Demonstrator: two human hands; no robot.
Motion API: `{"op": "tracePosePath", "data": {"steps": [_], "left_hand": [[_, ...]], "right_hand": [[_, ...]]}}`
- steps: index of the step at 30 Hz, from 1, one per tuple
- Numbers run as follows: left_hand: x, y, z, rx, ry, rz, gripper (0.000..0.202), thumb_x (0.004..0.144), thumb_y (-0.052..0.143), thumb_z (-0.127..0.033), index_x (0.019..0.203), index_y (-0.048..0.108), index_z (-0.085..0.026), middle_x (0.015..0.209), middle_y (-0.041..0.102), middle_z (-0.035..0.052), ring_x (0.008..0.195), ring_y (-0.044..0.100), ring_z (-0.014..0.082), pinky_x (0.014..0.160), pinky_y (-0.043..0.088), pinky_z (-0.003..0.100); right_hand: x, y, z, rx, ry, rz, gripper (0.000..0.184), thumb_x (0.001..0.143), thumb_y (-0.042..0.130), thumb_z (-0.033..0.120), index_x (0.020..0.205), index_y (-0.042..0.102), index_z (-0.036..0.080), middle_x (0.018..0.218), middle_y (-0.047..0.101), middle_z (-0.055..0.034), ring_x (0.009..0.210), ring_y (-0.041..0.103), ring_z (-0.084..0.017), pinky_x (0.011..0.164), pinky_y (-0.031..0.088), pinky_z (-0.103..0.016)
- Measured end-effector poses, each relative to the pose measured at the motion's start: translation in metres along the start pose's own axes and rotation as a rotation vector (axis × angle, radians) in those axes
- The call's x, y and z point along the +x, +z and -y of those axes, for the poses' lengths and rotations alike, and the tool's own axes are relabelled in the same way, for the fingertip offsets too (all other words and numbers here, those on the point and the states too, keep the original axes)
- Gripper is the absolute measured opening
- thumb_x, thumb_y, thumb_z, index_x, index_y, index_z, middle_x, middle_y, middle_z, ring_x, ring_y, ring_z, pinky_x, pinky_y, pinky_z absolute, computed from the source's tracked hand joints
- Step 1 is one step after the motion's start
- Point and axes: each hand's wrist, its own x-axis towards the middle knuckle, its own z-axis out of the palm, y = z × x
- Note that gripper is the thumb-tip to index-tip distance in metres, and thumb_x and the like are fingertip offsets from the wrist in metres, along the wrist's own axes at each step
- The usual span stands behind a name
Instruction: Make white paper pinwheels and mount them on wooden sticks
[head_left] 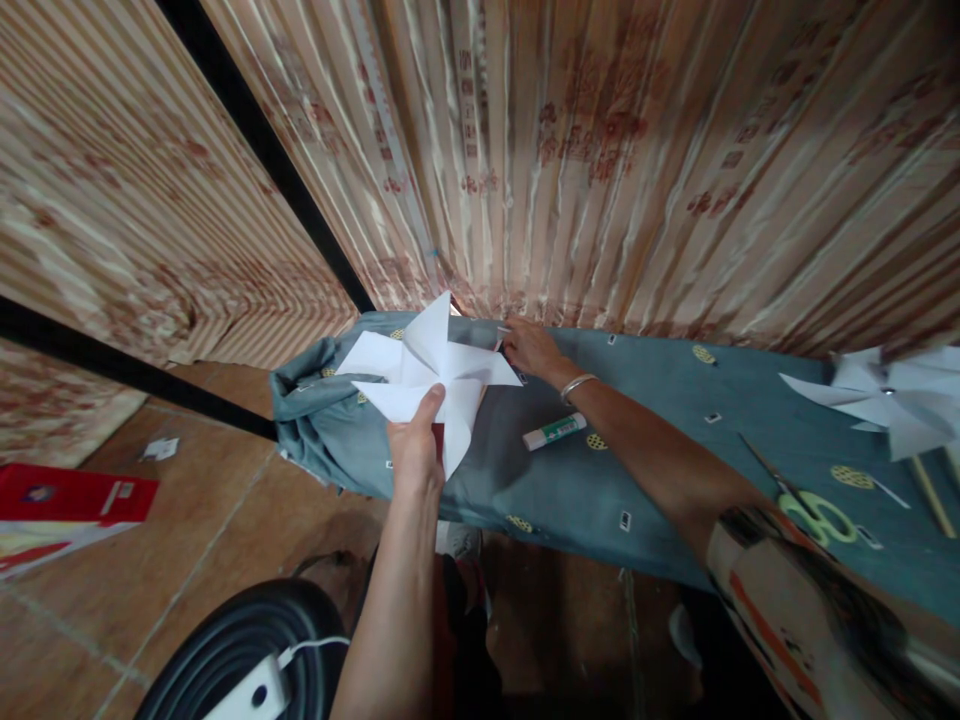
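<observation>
The left hand (415, 450) grasps a paper pinwheel (451, 370) above the cloth-covered counter (660, 375); the grip of the right hand (534, 350) is indiscernible. Apparently an assembly step; the next move calls for steadiness.

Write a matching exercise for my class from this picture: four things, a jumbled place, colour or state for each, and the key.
Things
1. leftmost pinwheel
2. glue stick
3. scissors
4. red box

Descriptions
A. on the floor
B. pale green handles
C. held in the left hand
D. green label

Pairs: 1-C, 2-D, 3-B, 4-A
</observation>
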Motion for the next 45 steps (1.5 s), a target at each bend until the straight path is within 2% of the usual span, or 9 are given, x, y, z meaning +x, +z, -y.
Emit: {"op": "tracePosePath", "data": {"steps": [5,8,14,17,20,26,30,34,45], "left_hand": [[0.0,0.0,0.001,0.01,0.005,0.013,0.033,0.069,0.074,-0.007,0.102,0.072,-0.01,0.088,0.079,0.0083,0.092,0.075,0.0222,0.1,0.054,0.037],[0.0,-0.001,0.002,0.007,0.019,0.022,0.036,0.067,0.075,-0.008,0.102,0.072,-0.009,0.092,0.079,0.009,0.092,0.074,0.0228,0.099,0.055,0.037],[-0.009,0.003,0.016,0.028,0.01,0.144,0.042,0.059,0.08,-0.013,0.1,0.073,-0.012,0.092,0.079,0.0086,0.095,0.074,0.025,0.094,0.057,0.037],[-0.022,0.011,0.033,0.077,-0.053,0.264,0.043,0.054,0.084,-0.018,0.095,0.074,-0.013,0.09,0.078,0.0092,0.097,0.073,0.0265,0.091,0.057,0.037],[-0.035,0.019,0.052,0.136,-0.09,0.371,0.042,0.052,0.086,-0.024,0.09,0.074,-0.011,0.091,0.078,0.0114,0.091,0.074,0.0271,0.087,0.058,0.037],[-0.052,0.035,0.084,0.245,-0.102,0.447,0.04,0.051,0.087,-0.028,0.084,0.074,-0.011,0.084,0.078,0.0091,0.081,0.073,0.0262,0.077,0.057,0.036],[-0.059,0.046,0.094,0.295,-0.139,0.489,0.037,0.05,0.087,-0.03,0.079,0.075,-0.011,0.078,0.077,0.0073,0.075,0.072,0.0245,0.07,0.055,0.033],[-0.067,0.055,0.101,0.335,-0.159,0.52,0.034,0.05,0.086,-0.031,0.074,0.075,-0.01,0.072,0.075,0.0071,0.066,0.069,0.0213,0.063,0.052,0.029],[-0.078,0.067,0.115,0.373,-0.202,0.556,0.029,0.05,0.086,-0.029,0.072,0.076,-0.011,0.074,0.075,0.0077,0.066,0.068,0.0197,0.063,0.051,0.028]], "right_hand": [[-0.002,0.002,-0.009,0.181,0.076,-0.146,0.021,0.08,0.056,0.012,0.08,0.076,0.02,0.12,0.071,-0.0094,0.113,0.063,-0.026,0.102,0.046,-0.04],[-0.031,-0.002,-0.019,0.291,0.135,-0.241,0.019,0.082,0.057,0.019,0.083,0.076,0.025,0.117,0.073,-0.0038,0.109,0.066,-0.023,0.097,0.051,-0.039],[-0.188,-0.018,-0.053,0.383,0.226,-0.31,0.017,0.081,0.059,0.029,0.076,0.073,0.022,0.104,0.076,-0.0077,0.097,0.072,-0.026,0.084,0.057,-0.04],[-0.261,-0.024,-0.061,0.154,0.277,-0.331,0.02,0.087,0.054,0.028,0.084,0.073,0.021,0.106,0.075,-0.0114,0.099,0.07,-0.028,0.09,0.054,-0.044],[-0.295,-0.028,-0.059,-0.072,0.285,-0.272,0.026,0.092,0.048,0.024,0.093,0.073,0.019,0.107,0.074,-0.015,0.101,0.066,-0.03,0.091,0.053,-0.046],[-0.298,-0.035,-0.06,-0.012,0.34,-0.256,0.029,0.091,0.047,0.022,0.103,0.074,0.02,0.111,0.074,-0.0118,0.103,0.067,-0.027,0.093,0.053,-0.042],[-0.295,-0.042,-0.072,0.062,0.468,-0.258,0.033,0.093,0.044,0.027,0.105,0.074,0.019,0.095,0.079,-0.0081,0.082,0.073,-0.022,0.074,0.058,-0.035],[-0.285,-0.045,-0.072,0.096,0.527,-0.197,0.025,0.091,0.054,0.033,0.091,0.077,0.023,0.084,0.079,-0.0041,0.071,0.073,-0.021,0.065,0.054,-0.031],[-0.281,-0.056,-0.046,0.05,0.52,-0.006,0.014,0.088,0.059,0.02,0.09,0.073,0.022,0.091,0.078,-0.0062,0.084,0.072,-0.024,0.074,0.05,-0.032]]}}
